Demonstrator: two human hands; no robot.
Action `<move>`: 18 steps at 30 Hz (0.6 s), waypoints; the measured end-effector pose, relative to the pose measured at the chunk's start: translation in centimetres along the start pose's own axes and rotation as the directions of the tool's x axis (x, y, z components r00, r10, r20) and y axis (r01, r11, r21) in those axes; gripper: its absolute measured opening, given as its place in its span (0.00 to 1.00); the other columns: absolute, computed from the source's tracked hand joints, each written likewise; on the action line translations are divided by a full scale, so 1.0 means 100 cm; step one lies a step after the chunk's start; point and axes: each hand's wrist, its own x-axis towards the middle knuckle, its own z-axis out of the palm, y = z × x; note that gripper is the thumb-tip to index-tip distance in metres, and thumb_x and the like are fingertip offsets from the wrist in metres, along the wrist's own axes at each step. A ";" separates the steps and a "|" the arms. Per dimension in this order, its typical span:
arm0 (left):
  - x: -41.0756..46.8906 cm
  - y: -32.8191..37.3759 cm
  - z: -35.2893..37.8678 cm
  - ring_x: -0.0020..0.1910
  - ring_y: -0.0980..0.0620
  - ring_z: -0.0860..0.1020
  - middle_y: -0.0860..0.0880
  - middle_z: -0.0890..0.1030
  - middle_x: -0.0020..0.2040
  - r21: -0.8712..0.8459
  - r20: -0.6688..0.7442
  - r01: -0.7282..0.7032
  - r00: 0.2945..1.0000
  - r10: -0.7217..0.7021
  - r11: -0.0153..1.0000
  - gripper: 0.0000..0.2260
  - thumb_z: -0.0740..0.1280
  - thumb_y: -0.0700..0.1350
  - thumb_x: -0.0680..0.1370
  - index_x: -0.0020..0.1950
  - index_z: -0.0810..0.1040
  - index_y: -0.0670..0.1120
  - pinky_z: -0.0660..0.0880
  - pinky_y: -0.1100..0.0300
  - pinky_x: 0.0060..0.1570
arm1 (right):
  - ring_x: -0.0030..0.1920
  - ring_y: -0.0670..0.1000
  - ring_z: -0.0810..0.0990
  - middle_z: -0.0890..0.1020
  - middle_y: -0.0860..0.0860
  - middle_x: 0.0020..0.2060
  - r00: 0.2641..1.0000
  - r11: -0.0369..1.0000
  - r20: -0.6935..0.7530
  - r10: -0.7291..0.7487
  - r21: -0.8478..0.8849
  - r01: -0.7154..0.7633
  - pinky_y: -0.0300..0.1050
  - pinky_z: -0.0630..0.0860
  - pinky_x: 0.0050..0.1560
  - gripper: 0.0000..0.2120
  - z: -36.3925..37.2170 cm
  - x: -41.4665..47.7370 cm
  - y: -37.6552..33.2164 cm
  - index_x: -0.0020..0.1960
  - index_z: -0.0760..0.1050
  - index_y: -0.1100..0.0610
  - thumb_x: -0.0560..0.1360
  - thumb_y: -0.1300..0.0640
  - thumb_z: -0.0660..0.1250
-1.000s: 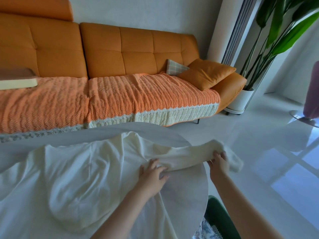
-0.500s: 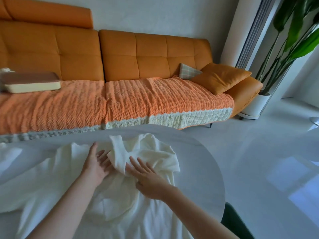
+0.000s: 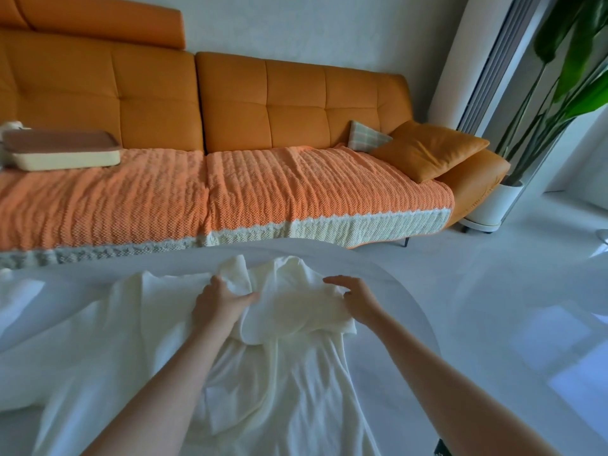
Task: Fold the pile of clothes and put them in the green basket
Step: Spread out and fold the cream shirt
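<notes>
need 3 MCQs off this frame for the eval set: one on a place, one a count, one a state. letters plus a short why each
1. Where does the cream box with the brown lid lie?
A. on the left seat of the orange leather sofa
B. on the white round table
C. on the floor

2. How many loose cushions lie at the sofa's right end?
A. one
B. two
C. four

3. What is the left hand doing?
A. gripping a fold of the cream-white knit garment
B. hanging idle beside the table
C. holding a green basket

Key:
1 A: the box sits on the orange knit throw by the backrest.
2 B: a plain orange cushion and a small checked cushion are there.
3 A: its fingers curl round the cloth.
</notes>
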 end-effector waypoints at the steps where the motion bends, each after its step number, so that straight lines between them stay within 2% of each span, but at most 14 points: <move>1: 0.004 -0.002 0.002 0.59 0.41 0.74 0.42 0.76 0.60 -0.038 -0.013 0.020 1.000 -0.021 0.999 0.32 0.73 0.55 0.66 0.64 0.69 0.42 0.72 0.54 0.55 | 0.61 0.54 0.70 0.77 0.54 0.61 0.999 0.998 0.045 -0.021 -0.064 0.024 0.36 0.64 0.53 0.30 -0.003 0.006 0.003 0.60 0.78 0.53 0.69 0.76 0.52; 3: 0.008 -0.003 -0.001 0.53 0.40 0.77 0.40 0.79 0.56 -0.283 -0.031 0.085 0.995 -0.098 0.955 0.29 0.67 0.51 0.62 0.61 0.74 0.41 0.72 0.55 0.50 | 0.62 0.55 0.65 0.75 0.53 0.61 0.981 0.972 0.184 -0.060 -0.214 0.099 0.38 0.61 0.57 0.25 -0.010 0.017 0.006 0.62 0.76 0.49 0.74 0.71 0.57; 4: 0.010 -0.004 -0.004 0.49 0.41 0.77 0.39 0.79 0.53 -0.458 -0.042 0.116 0.988 -0.152 0.881 0.28 0.65 0.48 0.61 0.59 0.76 0.40 0.71 0.56 0.45 | 0.62 0.55 0.64 0.74 0.52 0.61 0.965 0.951 0.256 -0.065 -0.278 0.137 0.40 0.59 0.60 0.21 -0.014 0.022 0.007 0.63 0.75 0.48 0.75 0.67 0.61; 5: 0.012 -0.007 -0.008 0.44 0.42 0.76 0.38 0.79 0.50 -0.620 -0.036 0.145 0.976 -0.213 0.771 0.25 0.64 0.44 0.63 0.58 0.76 0.38 0.69 0.57 0.41 | 0.61 0.54 0.63 0.73 0.51 0.59 0.952 0.927 0.298 -0.064 -0.335 0.167 0.42 0.58 0.62 0.18 -0.016 0.026 0.007 0.62 0.76 0.48 0.76 0.63 0.64; 7: 0.015 -0.016 -0.019 0.38 0.45 0.74 0.39 0.76 0.48 -0.869 0.068 0.185 0.963 -0.261 0.458 0.15 0.62 0.35 0.69 0.56 0.75 0.35 0.69 0.59 0.37 | 0.59 0.53 0.64 0.73 0.49 0.54 0.958 0.893 0.283 -0.052 -0.417 0.172 0.42 0.57 0.58 0.11 -0.016 0.032 0.008 0.55 0.78 0.48 0.74 0.57 0.68; 8: 0.015 -0.022 -0.026 0.38 0.47 0.75 0.40 0.76 0.48 -0.933 0.143 0.211 0.961 -0.237 0.293 0.13 0.59 0.33 0.71 0.55 0.74 0.35 0.70 0.59 0.38 | 0.58 0.53 0.64 0.73 0.49 0.51 0.970 0.893 0.235 -0.053 -0.424 0.152 0.42 0.57 0.56 0.06 -0.016 0.034 0.008 0.49 0.78 0.48 0.73 0.56 0.69; 9: 0.015 -0.031 -0.035 0.40 0.49 0.75 0.41 0.76 0.49 -0.958 0.193 0.229 0.959 -0.207 0.172 0.13 0.57 0.32 0.73 0.55 0.73 0.37 0.72 0.57 0.40 | 0.58 0.54 0.65 0.74 0.49 0.50 0.985 0.908 0.163 -0.057 -0.402 0.119 0.43 0.58 0.55 0.04 -0.016 0.035 0.008 0.45 0.77 0.48 0.73 0.56 0.69; 10: 0.013 -0.041 -0.045 0.41 0.49 0.75 0.43 0.76 0.47 -0.969 0.208 0.228 0.961 -0.184 0.095 0.12 0.56 0.32 0.74 0.55 0.72 0.39 0.72 0.57 0.43 | 0.58 0.55 0.66 0.76 0.50 0.49 0.997 0.934 0.057 -0.048 -0.350 0.065 0.44 0.59 0.56 0.05 -0.016 0.036 0.009 0.43 0.76 0.48 0.74 0.58 0.67; 13: -0.001 -0.066 -0.072 0.40 0.50 0.76 0.46 0.77 0.41 -0.980 0.191 0.197 0.970 -0.148 0.033 0.09 0.55 0.35 0.76 0.51 0.72 0.42 0.73 0.58 0.43 | 0.58 0.57 0.67 0.78 0.53 0.52 0.970 0.962 -0.238 0.058 -0.248 -0.118 0.49 0.63 0.57 0.10 -0.018 0.037 0.018 0.47 0.76 0.54 0.75 0.66 0.58; 15: -0.009 -0.078 -0.080 0.37 0.53 0.77 0.49 0.80 0.35 -0.981 0.177 0.187 0.971 -0.160 0.045 0.07 0.56 0.37 0.77 0.49 0.73 0.45 0.75 0.61 0.41 | 0.59 0.59 0.67 0.77 0.55 0.54 0.955 0.941 -0.267 0.132 -0.268 -0.205 0.49 0.63 0.59 0.12 -0.014 0.036 0.029 0.51 0.75 0.57 0.75 0.67 0.55; 16: -0.011 -0.083 -0.082 0.38 0.54 0.77 0.49 0.80 0.36 -0.982 0.171 0.183 0.968 -0.185 0.048 0.06 0.57 0.38 0.78 0.49 0.73 0.45 0.75 0.61 0.43 | 0.60 0.59 0.67 0.77 0.56 0.55 0.955 0.934 -0.250 0.157 -0.278 -0.226 0.48 0.62 0.59 0.11 -0.011 0.035 0.032 0.51 0.74 0.58 0.76 0.66 0.54; 18: -0.009 -0.093 -0.084 0.45 0.53 0.76 0.49 0.78 0.45 -0.982 0.163 0.182 0.957 -0.240 0.058 0.04 0.60 0.40 0.78 0.51 0.73 0.46 0.72 0.59 0.53 | 0.60 0.59 0.67 0.77 0.56 0.56 0.959 0.948 -0.242 0.146 -0.242 -0.206 0.47 0.61 0.58 0.09 -0.004 0.030 0.031 0.51 0.73 0.57 0.77 0.63 0.56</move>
